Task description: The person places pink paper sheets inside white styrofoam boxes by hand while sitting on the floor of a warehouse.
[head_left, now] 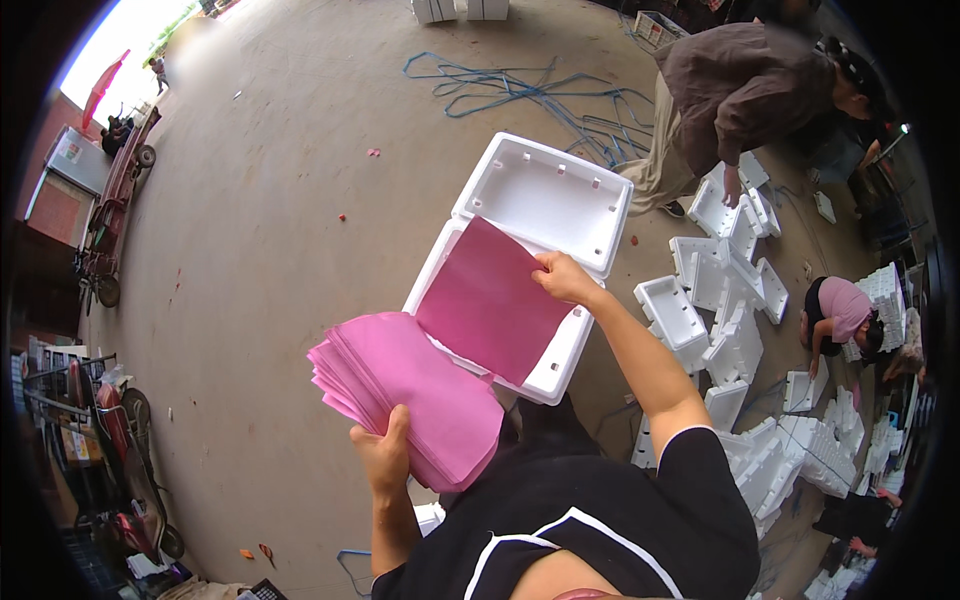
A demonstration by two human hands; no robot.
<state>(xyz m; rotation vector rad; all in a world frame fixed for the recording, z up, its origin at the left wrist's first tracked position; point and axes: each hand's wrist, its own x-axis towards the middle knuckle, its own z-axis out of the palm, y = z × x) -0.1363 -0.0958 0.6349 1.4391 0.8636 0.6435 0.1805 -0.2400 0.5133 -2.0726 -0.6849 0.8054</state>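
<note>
The left grip [385,450] clamps a fanned stack of pink sheets [420,385], thumb on top. The right grip [568,278] pinches a darker pink sheet [495,305] by its edge, over a white foam tray [570,365]. Another foam tray [550,195] lies just beyond that grip; scattered foam pieces [735,275] lie to its right, blue straps [520,90] farther beyond.

Blue straps [540,92], brown floor [260,300], wheeled cart [120,190]

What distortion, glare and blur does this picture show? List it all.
Head view: fisheye distortion, with dark, curved edges; head view: glare whites out the sky at top left, with a blurred patch beside it; head view: the pink sheet and right hand look fairly sharp, in soft light.
</note>
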